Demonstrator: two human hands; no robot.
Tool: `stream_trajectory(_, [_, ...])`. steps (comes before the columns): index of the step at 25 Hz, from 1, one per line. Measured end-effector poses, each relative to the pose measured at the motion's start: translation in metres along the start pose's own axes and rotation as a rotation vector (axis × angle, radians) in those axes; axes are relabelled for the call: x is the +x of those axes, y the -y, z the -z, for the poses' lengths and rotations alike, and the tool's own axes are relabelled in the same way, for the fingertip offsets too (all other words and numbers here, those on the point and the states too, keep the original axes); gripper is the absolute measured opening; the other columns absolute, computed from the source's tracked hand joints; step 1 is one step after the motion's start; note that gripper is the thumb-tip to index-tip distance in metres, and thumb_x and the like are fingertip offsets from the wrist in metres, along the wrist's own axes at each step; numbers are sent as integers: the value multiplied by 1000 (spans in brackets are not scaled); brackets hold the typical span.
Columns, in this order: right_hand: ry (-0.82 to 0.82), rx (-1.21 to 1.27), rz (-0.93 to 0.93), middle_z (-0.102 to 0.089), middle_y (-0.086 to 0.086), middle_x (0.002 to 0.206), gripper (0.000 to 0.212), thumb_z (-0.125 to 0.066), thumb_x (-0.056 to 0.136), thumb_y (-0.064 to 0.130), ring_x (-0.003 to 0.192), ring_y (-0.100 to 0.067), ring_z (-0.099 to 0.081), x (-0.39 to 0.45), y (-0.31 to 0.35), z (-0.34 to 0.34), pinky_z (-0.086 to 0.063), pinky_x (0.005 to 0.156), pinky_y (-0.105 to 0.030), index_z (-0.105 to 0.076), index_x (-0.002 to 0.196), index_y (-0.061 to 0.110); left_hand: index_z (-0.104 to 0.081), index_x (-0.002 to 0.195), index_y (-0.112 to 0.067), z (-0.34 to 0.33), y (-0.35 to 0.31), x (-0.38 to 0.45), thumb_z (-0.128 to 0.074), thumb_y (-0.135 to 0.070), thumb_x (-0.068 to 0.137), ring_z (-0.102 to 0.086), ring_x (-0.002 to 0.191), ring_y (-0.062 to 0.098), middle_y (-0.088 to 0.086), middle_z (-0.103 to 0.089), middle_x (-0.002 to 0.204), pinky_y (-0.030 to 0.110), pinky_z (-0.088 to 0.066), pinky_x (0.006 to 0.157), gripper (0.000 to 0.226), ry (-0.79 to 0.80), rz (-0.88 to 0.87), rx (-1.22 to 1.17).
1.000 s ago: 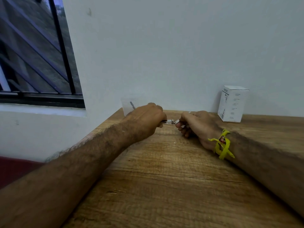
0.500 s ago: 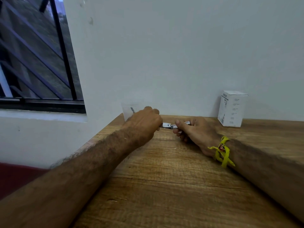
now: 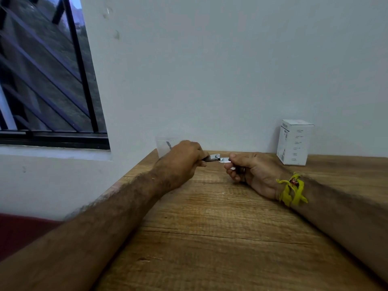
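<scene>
Your two hands are meeting near the far edge of a wooden tabletop (image 3: 210, 227), close to a pale wall. Your left hand (image 3: 180, 159) is gripping a dark-handled tool (image 3: 212, 158), fingers curled around it, with its metal tip pointing right. Your right hand (image 3: 254, 172) is pinching a small silver piece (image 3: 225, 160) between thumb and curled fingers, just above the tabletop. The tool's tip is touching the near end of that piece.

Compared with a second ago, your right hand is turning more palm-up and the gap between your hands is opening a little, so the joint between tool and piece is showing more clearly. The view is also tilting upward, with more wall in sight. This suggests you are still working the tool against the piece rather than finishing; what exactly the tip is doing is too small to tell.

Counting: one tool, one silver piece, one upright white box (image 3: 295, 142) against the wall to your right, one clear pouch (image 3: 164, 144) behind your left hand with something dark inside, one yellow wristband (image 3: 291, 193) on your right wrist, and one barred window (image 3: 42, 80) at left.
</scene>
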State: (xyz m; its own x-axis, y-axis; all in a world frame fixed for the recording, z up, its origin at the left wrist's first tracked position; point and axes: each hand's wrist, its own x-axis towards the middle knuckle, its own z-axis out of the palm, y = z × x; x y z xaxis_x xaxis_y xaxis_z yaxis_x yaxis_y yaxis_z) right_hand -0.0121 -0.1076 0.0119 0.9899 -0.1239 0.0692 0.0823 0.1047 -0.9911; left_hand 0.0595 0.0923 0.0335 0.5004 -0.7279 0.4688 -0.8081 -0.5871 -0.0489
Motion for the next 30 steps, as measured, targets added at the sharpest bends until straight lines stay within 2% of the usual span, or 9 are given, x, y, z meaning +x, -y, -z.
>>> stream_trajectory(4, [-10, 20, -3, -63, -15, 75, 23, -60, 95, 13, 62, -18, -53, -2, 1, -2, -41, 58, -27, -68, 78, -1, -71, 115, -10, -10, 0, -4, -58, -19, 100, -57, 95, 22, 7, -68, 100, 22, -25, 74, 22, -95, -23, -61])
stream_trajectory(8, [7, 67, -36, -64, -11, 74, 24, -58, 96, 14, 63, -16, -55, -4, 4, 0, -42, 60, -25, -67, 78, 1, -75, 103, -4, -18, -3, -4, -67, -10, 92, -60, 80, 24, 8, -67, 82, 30, -39, 70, 15, -221, -2, -244])
stream_trajectory(13, [30, 131, -42, -63, -10, 75, 27, -58, 96, 17, 65, -15, -55, -2, 4, 3, -45, 61, -24, -67, 78, 0, -77, 105, -6, -27, -13, -5, -69, -9, 91, -65, 84, 18, 5, -73, 90, 33, -54, 79, 16, -275, 114, -433])
stream_trajectory(15, [50, 199, -63, -63, -9, 74, 29, -58, 96, 18, 65, -16, -54, -3, 3, 0, -46, 58, -23, -67, 75, 0, -77, 103, -5, -29, -22, -6, -68, -7, 92, -68, 85, 17, 5, -76, 92, 35, -57, 80, 14, -307, 207, -608])
stream_trajectory(17, [73, 223, -42, -63, -9, 73, 30, -57, 96, 18, 64, -15, -54, -3, 3, -2, -47, 58, -22, -68, 74, 1, -78, 107, -9, -29, -30, -6, -66, -5, 94, -65, 80, 9, 0, -75, 89, 26, -58, 73, 17, -293, 302, -836])
stream_trajectory(22, [20, 9, 135, -61, -9, 71, 29, -58, 97, 21, 62, -15, -52, -3, -1, -4, -42, 61, -25, -66, 81, -2, -74, 111, 1, -18, -25, -7, -65, -6, 93, -63, 73, 7, 4, -73, 84, 15, -53, 69, 21, -11, 442, -1398])
stream_trajectory(25, [-72, -156, 248, -62, -5, 64, 29, -61, 96, 21, 58, -13, -53, -4, -3, -4, -43, 58, -23, -69, 78, 0, -74, 101, -1, -12, -17, -9, -62, -6, 94, -64, 66, 3, 3, -73, 79, 10, -52, 63, 14, 114, 517, -1511])
stream_trajectory(28, [-174, -580, 419, -65, 3, 64, 28, -63, 97, 23, 55, 2, -56, -11, -2, -5, -40, 55, -8, -73, 77, 7, -73, 95, 1, -10, -13, -11, -62, -7, 93, -63, 64, 4, 7, -72, 81, 10, -52, 59, 14, 187, 580, -1562])
stream_trajectory(30, [-272, -854, 628, -66, 5, 69, 26, -65, 96, 23, 66, 5, -57, -11, -4, -4, -38, 59, -4, -73, 75, 11, -72, 97, 5, -11, -13, -13, -63, -5, 92, -62, 64, 6, 7, -72, 76, 10, -53, 58, 14, 209, 623, -1570])
